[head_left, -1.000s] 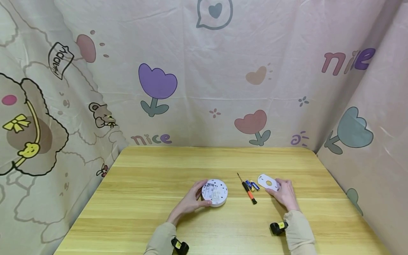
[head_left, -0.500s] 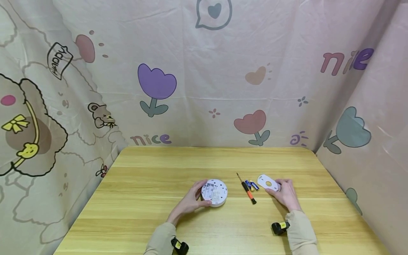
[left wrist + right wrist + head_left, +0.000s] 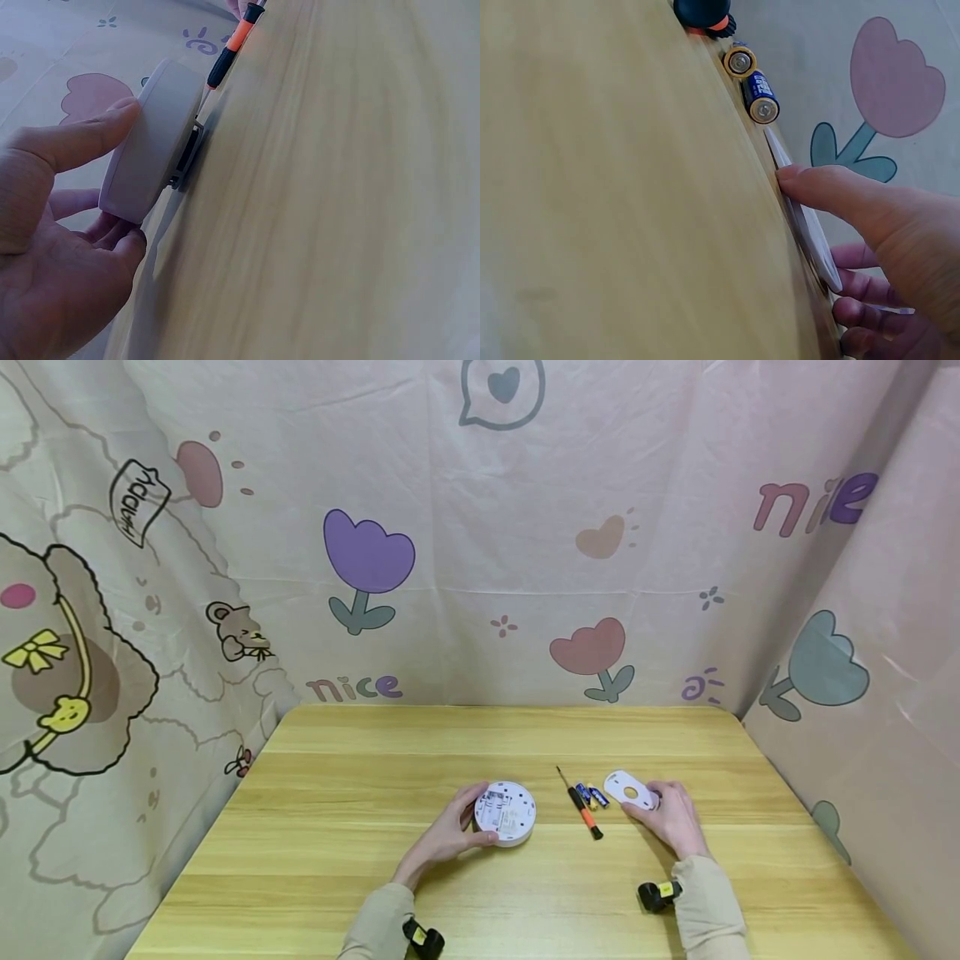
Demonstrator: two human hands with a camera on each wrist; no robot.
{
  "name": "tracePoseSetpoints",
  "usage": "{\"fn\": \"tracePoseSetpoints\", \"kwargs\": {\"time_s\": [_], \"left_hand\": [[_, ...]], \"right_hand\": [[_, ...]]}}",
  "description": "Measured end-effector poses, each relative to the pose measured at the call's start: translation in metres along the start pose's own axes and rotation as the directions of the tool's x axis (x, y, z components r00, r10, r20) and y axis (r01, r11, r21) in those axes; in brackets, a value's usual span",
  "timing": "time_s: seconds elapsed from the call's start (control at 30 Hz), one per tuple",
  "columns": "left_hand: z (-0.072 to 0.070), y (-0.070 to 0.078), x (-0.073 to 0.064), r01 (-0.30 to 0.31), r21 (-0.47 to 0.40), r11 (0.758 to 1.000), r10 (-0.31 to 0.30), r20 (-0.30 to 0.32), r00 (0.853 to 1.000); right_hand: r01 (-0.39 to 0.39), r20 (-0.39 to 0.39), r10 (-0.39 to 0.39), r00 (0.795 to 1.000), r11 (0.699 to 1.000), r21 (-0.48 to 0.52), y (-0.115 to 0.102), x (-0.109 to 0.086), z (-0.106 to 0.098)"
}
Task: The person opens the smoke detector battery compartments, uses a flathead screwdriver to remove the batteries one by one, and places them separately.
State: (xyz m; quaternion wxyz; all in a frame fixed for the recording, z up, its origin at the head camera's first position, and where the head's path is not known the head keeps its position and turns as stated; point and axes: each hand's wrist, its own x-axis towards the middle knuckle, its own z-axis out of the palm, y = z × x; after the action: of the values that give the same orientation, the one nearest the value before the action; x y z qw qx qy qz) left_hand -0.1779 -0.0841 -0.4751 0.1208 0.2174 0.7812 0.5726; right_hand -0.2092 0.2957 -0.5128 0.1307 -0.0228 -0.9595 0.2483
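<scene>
In the head view my left hand (image 3: 448,831) grips a round white smoke detector (image 3: 510,814) by its left side, with the labelled back face up. The left wrist view shows the thumb (image 3: 112,124) on one side of the detector's rim and fingers curled at the other. Over on the right, my right hand (image 3: 675,820) pinches the near end of a flat white mounting plate (image 3: 618,787) with a round hole in it. In the right wrist view the plate (image 3: 808,225) lies close along the tabletop, thumb on its edge and fingers at its far end.
Between the hands lies a black and orange screwdriver (image 3: 582,810), tip pointing away. Two blue and gold batteries (image 3: 599,797) sit between it and the plate. The wooden table (image 3: 375,739) ends at a printed curtain (image 3: 465,610) behind and at both sides.
My right forearm has shifted very slightly to the right. Both hands keep the same hold, and the detector, plate, screwdriver and batteries have stayed in place.
</scene>
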Motion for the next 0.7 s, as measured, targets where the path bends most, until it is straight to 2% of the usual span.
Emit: {"fn": "tracePoseSetpoints", "kwargs": {"time_s": [0.37, 0.7], "left_hand": [[0.0001, -0.0029, 0.0016, 0.003, -0.002, 1.0, -0.003, -0.002, 1.0], [-0.0001, -0.0023, 0.0017, 0.007, -0.014, 1.0, -0.007, 0.003, 1.0]], "right_hand": [[-0.02, 0.011, 0.02, 1.0, 1.0, -0.024, -0.0039, 0.0008, -0.001], [0.013, -0.054, -0.014, 0.998, 1.0, -0.02, -0.0043, 0.0001, 0.0009]]}}
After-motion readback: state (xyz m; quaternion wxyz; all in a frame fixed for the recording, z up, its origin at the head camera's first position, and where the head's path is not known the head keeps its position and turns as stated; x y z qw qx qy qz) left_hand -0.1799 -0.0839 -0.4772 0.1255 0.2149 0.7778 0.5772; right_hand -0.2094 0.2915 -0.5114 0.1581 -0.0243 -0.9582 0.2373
